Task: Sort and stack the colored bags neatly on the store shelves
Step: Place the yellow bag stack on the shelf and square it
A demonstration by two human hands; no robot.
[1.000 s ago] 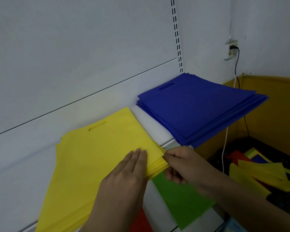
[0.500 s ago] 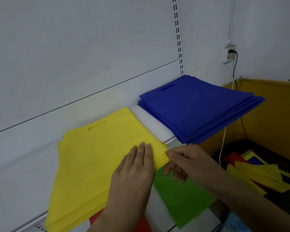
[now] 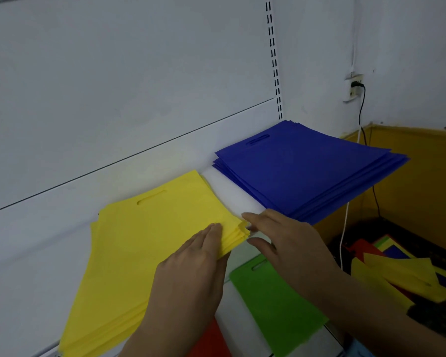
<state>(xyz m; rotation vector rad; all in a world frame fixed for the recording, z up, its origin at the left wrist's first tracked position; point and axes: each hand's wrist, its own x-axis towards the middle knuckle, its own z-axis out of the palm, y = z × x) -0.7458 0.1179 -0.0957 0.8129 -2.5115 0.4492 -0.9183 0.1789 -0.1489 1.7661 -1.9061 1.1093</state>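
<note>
Left hand (image 3: 191, 269) laid flat on the yellow bag stack (image 3: 150, 243), fingers straight and together, pressing down near the stack's front right corner, nothing gripped. Right hand (image 3: 281, 240) just across that corner, fingers extended and loosely spread, index fingertip (image 3: 245, 215) at the fanned yellow edges, thumb lower and apart from it; touching or merely beside the edges cannot be told, nothing held. Under and beyond the left palm, the yellow stack spread across the white shelf (image 3: 232, 197), handle slot toward the back panel, corner layers slightly stepped. Past the right hand's fingertips, a bare strip of shelf, then the blue bag stack (image 3: 304, 171), its far corner hanging over the shelf end. Below both wrists, on a lower shelf, a green bag (image 3: 276, 305) with its handle slot near the right thumb, and a red bag (image 3: 209, 341) partly hidden beneath the left forearm. Off to the right of the right forearm, well lower, a loose pile of mixed bags (image 3: 402, 274) in yellow, red, blue and green. Further back on the wall, a socket (image 3: 354, 88) with a black cable hanging down
</note>
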